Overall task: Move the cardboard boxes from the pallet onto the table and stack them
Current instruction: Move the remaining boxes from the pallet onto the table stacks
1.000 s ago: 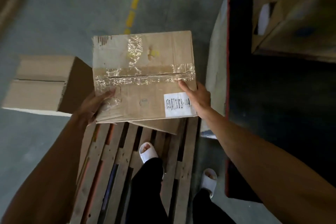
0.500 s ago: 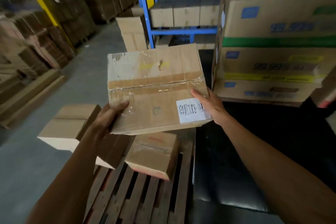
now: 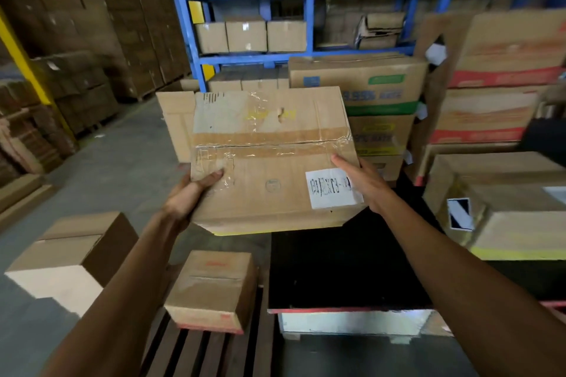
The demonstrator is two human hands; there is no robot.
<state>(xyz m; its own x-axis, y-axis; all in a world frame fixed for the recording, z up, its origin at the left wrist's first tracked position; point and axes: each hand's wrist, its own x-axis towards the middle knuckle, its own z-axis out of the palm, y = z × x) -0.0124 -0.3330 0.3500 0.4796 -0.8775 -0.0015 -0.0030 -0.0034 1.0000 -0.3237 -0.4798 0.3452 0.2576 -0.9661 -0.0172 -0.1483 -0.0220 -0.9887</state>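
1. The taped brown cardboard box with a white printed label (image 3: 269, 162) is held in the air, clear of every surface. It hangs above the near left edge of the black-topped desk (image 3: 346, 266), partly over the floor gap beside it.
2. The left hand (image 3: 190, 196) is clamped on the box's left side, thumb on the top face. The right hand (image 3: 364, 180) is pressed flat against the right side, near the label. Both grips are closed on the box.
3. The box's long axis runs left to right, between the two hands. Open desk surface lies to the right and far of the box; the right hand is nearer to it.
4. Judgement: the carry step is in hand; the coming move is rightward and down onto the desk.
5. Large printed cardboard boxes (image 3: 502, 211) occupy the desk's right and far parts.
6. A small brown cardboard box with red print (image 3: 211, 288) remains on the dark wooden slatted pallet (image 3: 211, 355), near left.
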